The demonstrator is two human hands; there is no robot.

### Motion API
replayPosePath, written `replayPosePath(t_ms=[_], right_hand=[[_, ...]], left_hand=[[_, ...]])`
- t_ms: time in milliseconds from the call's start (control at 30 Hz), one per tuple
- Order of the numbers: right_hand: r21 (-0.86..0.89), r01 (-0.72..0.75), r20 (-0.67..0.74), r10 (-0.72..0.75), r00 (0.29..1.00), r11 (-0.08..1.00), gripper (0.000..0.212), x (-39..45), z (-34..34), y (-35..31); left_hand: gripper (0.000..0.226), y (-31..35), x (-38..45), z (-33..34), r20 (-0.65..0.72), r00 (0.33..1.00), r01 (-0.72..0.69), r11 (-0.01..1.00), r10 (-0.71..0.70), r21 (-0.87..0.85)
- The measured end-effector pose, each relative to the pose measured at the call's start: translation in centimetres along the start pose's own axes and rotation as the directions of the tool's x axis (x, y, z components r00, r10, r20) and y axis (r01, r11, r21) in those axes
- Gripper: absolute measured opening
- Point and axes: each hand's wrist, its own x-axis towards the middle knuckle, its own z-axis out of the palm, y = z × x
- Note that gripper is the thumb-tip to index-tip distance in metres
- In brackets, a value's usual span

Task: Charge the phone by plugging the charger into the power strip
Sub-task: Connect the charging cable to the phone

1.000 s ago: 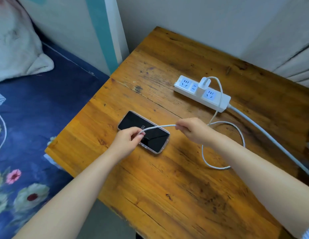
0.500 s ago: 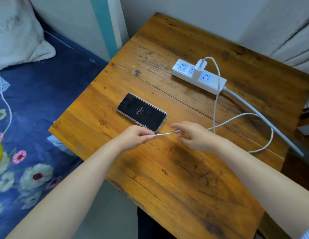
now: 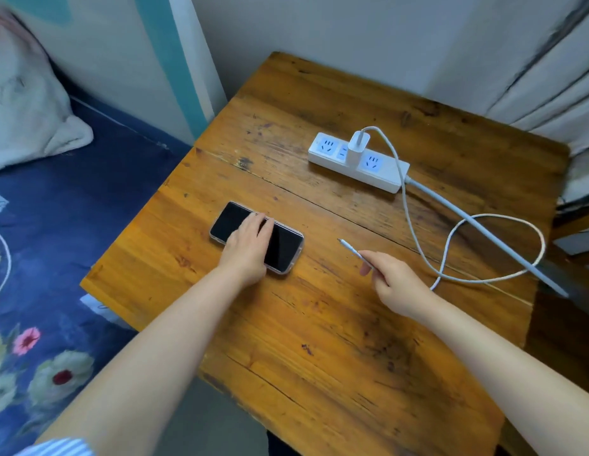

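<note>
A black phone [image 3: 286, 246] in a clear case lies flat on the wooden table [image 3: 319, 340], screen dark. My left hand [image 3: 248, 248] rests on its middle, fingers across its far edge. My right hand [image 3: 390, 278] pinches the white charging cable [image 3: 410, 218] just behind its free plug tip [image 3: 342, 241], which points at the phone's right end, a short gap away. The cable loops to the right and runs up to the white charger [image 3: 358, 147], which stands plugged into the white power strip [image 3: 357, 162] at the table's back.
The strip's thick grey cord [image 3: 484, 225] runs off the table's right edge. A bed with a blue floral sheet [image 3: 56, 258] and a white pillow [image 3: 26, 103] lies left. Walls stand behind the table, and a curtain [image 3: 556, 77] hangs at the back right.
My left hand let go of the cable end and moved onto the phone. My right hand now holds the cable near its plug, to the right of the phone. The phone's screen went dark.
</note>
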Motion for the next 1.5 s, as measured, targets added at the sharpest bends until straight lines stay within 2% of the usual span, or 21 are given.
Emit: replayPosePath(t_ms=[100, 200, 333, 467, 533, 600, 667, 700, 733, 800, 867, 967, 1033, 1067, 1200, 1300, 1400, 1433, 1500], right_hand=[[0.095, -0.027, -0.061, 0.033, 0.998, 0.995, 0.04, 0.5, 0.1, -0.2], [0.177, -0.023, -0.108, 0.043, 0.993, 0.984, 0.031, 0.9, 0.3, -0.7], [0.253, -0.051, -0.154, 0.092, 0.984, 0.966, 0.028, 1.0, 0.7, -0.7], [0.314, -0.121, -0.155, 0.176, 0.972, 0.942, 0.027, 1.2, 0.9, -0.1], [0.331, -0.139, -0.148, 0.197, 0.969, 0.933, 0.027, 1.2, 1.0, 0.0], [0.331, -0.144, -0.146, 0.201, 0.969, 0.933, 0.027, 1.3, 1.0, 0.2], [0.335, -0.151, -0.156, 0.213, 0.965, 0.93, 0.028, 1.3, 0.8, 0.3], [0.344, -0.154, -0.164, 0.221, 0.961, 0.926, 0.029, 1.4, 0.7, 0.3], [0.356, -0.157, -0.173, 0.23, 0.958, 0.921, 0.031, 1.5, 0.7, 0.2], [0.377, -0.143, -0.185, 0.226, 0.956, 0.915, 0.034, 1.7, 0.6, -0.4], [0.396, -0.102, -0.2, 0.195, 0.96, 0.912, 0.034, 2.0, 0.7, -1.2], [0.385, -0.043, -0.21, 0.133, 0.969, 0.922, 0.027, 2.4, 1.1, -2.1], [0.381, -0.04, -0.2, 0.124, 0.972, 0.924, 0.027, 2.5, 1.2, -2.5], [0.378, -0.048, -0.198, 0.131, 0.971, 0.925, 0.027, 2.6, 1.3, -2.5], [0.352, -0.102, -0.158, 0.166, 0.973, 0.93, 0.032, 2.5, 1.8, -2.0], [0.284, -0.14, -0.087, 0.171, 0.981, 0.948, 0.034, 2.4, 2.5, -1.6], [0.253, -0.163, -0.064, 0.185, 0.981, 0.954, 0.034, 2.3, 2.9, -1.4], [0.254, -0.165, -0.068, 0.188, 0.98, 0.953, 0.034, 2.4, 2.9, -1.4], [0.254, -0.162, -0.082, 0.188, 0.979, 0.954, 0.034, 2.5, 3.0, -1.5]], left_hand=[[0.095, 0.8, 2.1, -0.1, 0.203, 0.968, -0.188, 0.96, 0.145, 0.207], [0.098, 1.1, 3.0, -0.4, 0.285, 0.936, -0.279, 0.927, 0.205, 0.249], [0.077, 0.6, 2.8, -0.6, 0.355, 0.879, -0.439, 0.834, 0.319, 0.336], [0.057, 0.1, 2.7, -0.3, 0.376, 0.855, -0.495, 0.777, 0.357, 0.388], [0.054, -0.2, 2.8, -0.6, 0.342, 0.858, -0.502, 0.768, 0.384, 0.398], [0.055, -0.4, 2.9, -1.3, 0.236, 0.871, -0.49, 0.795, 0.431, 0.358], [0.057, -0.5, 3.1, -2.4, -0.011, 0.92, -0.388, 0.914, 0.392, 0.118], [0.059, -0.3, 3.2, -3.2, -0.137, 0.949, -0.295, 0.953, 0.284, -0.069], [0.061, -0.3, 3.4, -4.0, -0.227, 0.962, -0.206, 0.946, 0.149, -0.249], [0.063, -0.1, 3.8, -5.2, -0.285, 0.953, -0.059, 0.859, -0.103, -0.508], [0.062, 0.1, 4.0, -5.7, -0.236, 0.926, 0.056, 0.726, -0.294, -0.686], [0.056, 0.5, 4.4, -5.2, -0.025, 0.85, 0.218, 0.394, -0.527, -0.893], [0.052, 0.7, 4.5, -4.2, 0.144, 0.764, 0.308, 0.16, -0.629, -0.938], [0.053, 0.6, 4.6, -3.8, 0.208, 0.712, 0.349, 0.081, -0.671, -0.934], [0.075, -0.4, 4.6, -2.1, 0.382, 0.51, 0.459, -0.132, -0.77, -0.879], [0.079, -1.0, 4.6, -1.1, 0.394, 0.43, 0.53, -0.126, -0.812, -0.838], [0.077, -1.0, 4.2, -0.8, 0.321, 0.44, 0.571, -0.015, -0.839, -0.821], [0.077, -0.7, 4.0, -0.8, 0.273, 0.472, 0.594, 0.073, -0.838, -0.801], [0.081, 0.1, 3.1, -0.6, 0.122, 0.6, 0.633, 0.376, -0.791, -0.677]])
